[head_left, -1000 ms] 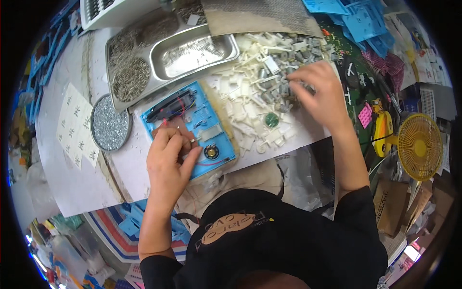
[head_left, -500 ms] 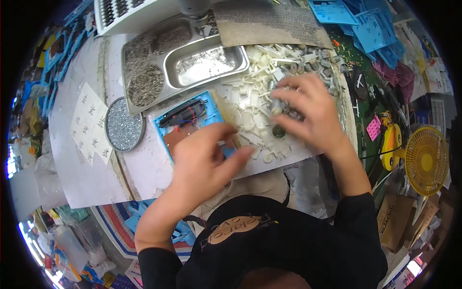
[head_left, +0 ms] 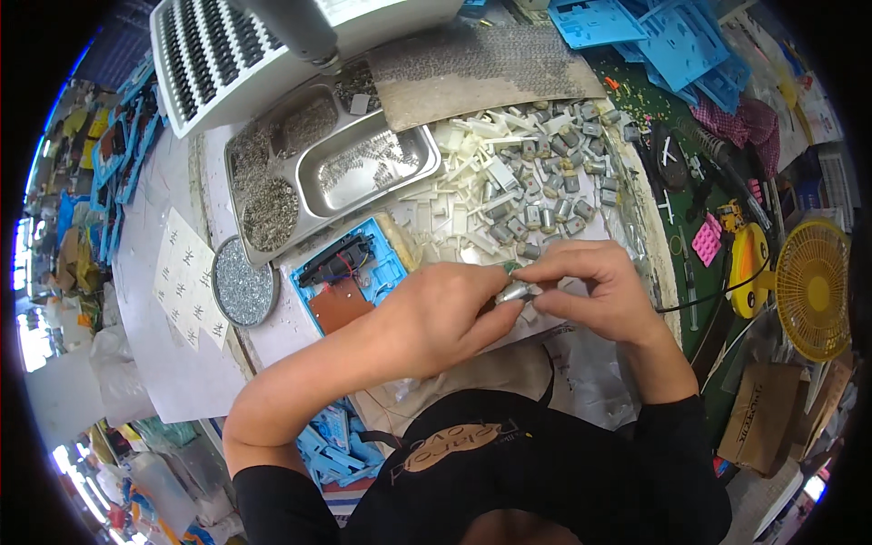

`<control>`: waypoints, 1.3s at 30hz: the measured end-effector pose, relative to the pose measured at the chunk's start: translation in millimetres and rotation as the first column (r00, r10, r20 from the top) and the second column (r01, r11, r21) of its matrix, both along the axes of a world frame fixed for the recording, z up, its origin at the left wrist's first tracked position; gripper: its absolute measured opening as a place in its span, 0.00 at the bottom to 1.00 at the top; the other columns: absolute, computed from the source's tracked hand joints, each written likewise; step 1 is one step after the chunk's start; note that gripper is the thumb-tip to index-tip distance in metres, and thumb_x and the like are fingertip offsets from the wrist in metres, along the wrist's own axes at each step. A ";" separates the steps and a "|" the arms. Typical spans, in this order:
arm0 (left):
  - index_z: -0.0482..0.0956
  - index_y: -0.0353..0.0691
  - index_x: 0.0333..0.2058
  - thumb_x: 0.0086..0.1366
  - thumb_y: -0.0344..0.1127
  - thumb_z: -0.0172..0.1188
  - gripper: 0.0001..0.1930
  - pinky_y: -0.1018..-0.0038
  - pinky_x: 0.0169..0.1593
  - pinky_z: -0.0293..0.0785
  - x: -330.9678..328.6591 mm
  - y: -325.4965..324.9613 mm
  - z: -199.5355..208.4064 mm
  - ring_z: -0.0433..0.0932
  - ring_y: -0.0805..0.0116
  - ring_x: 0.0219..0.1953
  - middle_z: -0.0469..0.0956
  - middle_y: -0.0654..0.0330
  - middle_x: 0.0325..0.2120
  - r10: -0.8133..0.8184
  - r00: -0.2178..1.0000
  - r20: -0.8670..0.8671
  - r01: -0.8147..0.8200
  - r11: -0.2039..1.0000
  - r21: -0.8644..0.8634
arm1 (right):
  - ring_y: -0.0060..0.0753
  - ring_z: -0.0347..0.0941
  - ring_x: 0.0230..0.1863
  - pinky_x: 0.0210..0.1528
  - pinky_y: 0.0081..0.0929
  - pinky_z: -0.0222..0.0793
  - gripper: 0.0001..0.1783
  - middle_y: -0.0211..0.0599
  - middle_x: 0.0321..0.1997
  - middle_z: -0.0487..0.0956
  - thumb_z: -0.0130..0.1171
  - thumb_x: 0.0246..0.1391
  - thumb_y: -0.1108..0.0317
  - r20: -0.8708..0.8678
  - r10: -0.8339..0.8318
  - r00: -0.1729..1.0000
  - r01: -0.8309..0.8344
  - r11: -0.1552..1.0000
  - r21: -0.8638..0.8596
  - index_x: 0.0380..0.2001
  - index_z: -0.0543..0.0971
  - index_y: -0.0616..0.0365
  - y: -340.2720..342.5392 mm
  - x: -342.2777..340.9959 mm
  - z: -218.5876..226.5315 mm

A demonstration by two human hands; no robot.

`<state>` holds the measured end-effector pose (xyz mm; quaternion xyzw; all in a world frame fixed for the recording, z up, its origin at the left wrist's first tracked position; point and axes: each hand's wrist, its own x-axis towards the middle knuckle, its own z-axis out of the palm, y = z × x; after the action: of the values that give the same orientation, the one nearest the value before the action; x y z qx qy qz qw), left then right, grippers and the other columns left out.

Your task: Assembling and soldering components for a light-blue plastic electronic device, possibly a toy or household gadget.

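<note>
My left hand (head_left: pixel 436 318) and my right hand (head_left: pixel 595 291) meet over the table's near edge, both pinching one small silver motor (head_left: pixel 514 291) between their fingertips. A bit of green shows just above it. To the left lies an open blue plastic case (head_left: pixel 350 277) with a brown board and black and red wires inside. Beyond my hands spreads a heap of white plastic parts (head_left: pixel 472 204) and several small grey motors (head_left: pixel 559 186).
A steel tray (head_left: pixel 363 168) with compartments of small metal parts sits at the back left, and a round tin of screws (head_left: pixel 243 282) to the left of the case. A yellow fan (head_left: pixel 813 286) stands at the right. Blue cases (head_left: pixel 663 36) pile at the far right.
My left hand left the blue case and moved right to join my right hand, which came back from the parts heap. Both now hold a small motor.
</note>
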<state>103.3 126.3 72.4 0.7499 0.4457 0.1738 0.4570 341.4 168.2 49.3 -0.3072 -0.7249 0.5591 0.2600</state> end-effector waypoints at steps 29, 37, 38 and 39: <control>0.87 0.38 0.40 0.60 0.30 0.58 0.12 0.58 0.47 0.82 56.2 209.9 -77.5 0.86 0.47 0.44 0.86 0.46 0.39 0.464 0.782 -0.415 -0.102 0.753 0.650 | 0.19 0.73 0.31 0.35 0.19 0.71 0.27 0.29 0.31 0.75 0.60 0.61 0.77 -0.170 -0.303 0.938 0.161 0.812 -0.561 0.64 0.68 0.63 -15.3 47.2 -36.0; 0.88 0.42 0.36 0.59 0.38 0.63 0.10 0.57 0.51 0.79 38.2 213.5 -79.8 0.84 0.48 0.44 0.85 0.48 0.38 0.579 0.747 -0.327 -0.347 0.759 0.552 | 0.16 0.72 0.29 0.34 0.17 0.70 0.24 0.27 0.30 0.75 0.61 0.61 0.77 -0.145 -0.287 0.947 0.171 0.831 -0.529 0.60 0.72 0.63 -20.2 41.2 -36.5; 0.88 0.42 0.36 0.59 0.36 0.62 0.10 0.57 0.52 0.79 34.6 210.5 -75.8 0.84 0.48 0.45 0.85 0.48 0.40 0.549 0.765 -0.335 -0.341 0.788 0.513 | 0.16 0.72 0.29 0.34 0.17 0.70 0.23 0.26 0.30 0.75 0.61 0.61 0.77 -0.145 -0.287 0.947 0.171 0.832 -0.528 0.60 0.72 0.63 -21.0 41.7 -37.5; 0.89 0.42 0.37 0.59 0.34 0.60 0.11 0.56 0.53 0.79 32.9 209.5 -72.6 0.84 0.49 0.47 0.85 0.48 0.41 0.519 0.783 -0.342 -0.334 0.816 0.472 | 0.16 0.71 0.29 0.34 0.17 0.70 0.23 0.26 0.30 0.75 0.61 0.61 0.77 -0.146 -0.287 0.947 0.171 0.832 -0.527 0.59 0.72 0.63 -21.4 42.0 -38.3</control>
<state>136.2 335.8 -0.2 0.7203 0.6578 0.1780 0.1296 383.4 146.9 11.1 -0.3864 -0.4766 0.7248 0.3134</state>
